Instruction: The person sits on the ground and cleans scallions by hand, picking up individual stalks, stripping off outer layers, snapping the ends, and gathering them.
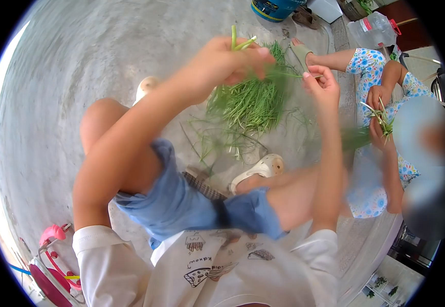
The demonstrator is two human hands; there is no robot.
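Observation:
My left hand (227,66) is closed around a small bunch of chives (244,44); their pale cut ends stick up above the fingers, and the leaves hang down, smeared by motion. To its right, my right hand (325,84) pinches a thin green chive strand (294,75) between thumb and fingertips. The strand stretches toward the left hand. Under both hands a large heap of chives (256,105) lies on the concrete floor. Loose strands and trimmed bits (235,146) are scattered at its near side.
At right sits another person, whose hands (378,97) hold a bunch of greens (383,123). A blue bucket (271,10), a large clear bottle (373,30) and dark shoes (307,18) stand at the back. A pink wheeled toy (51,250) is at lower left.

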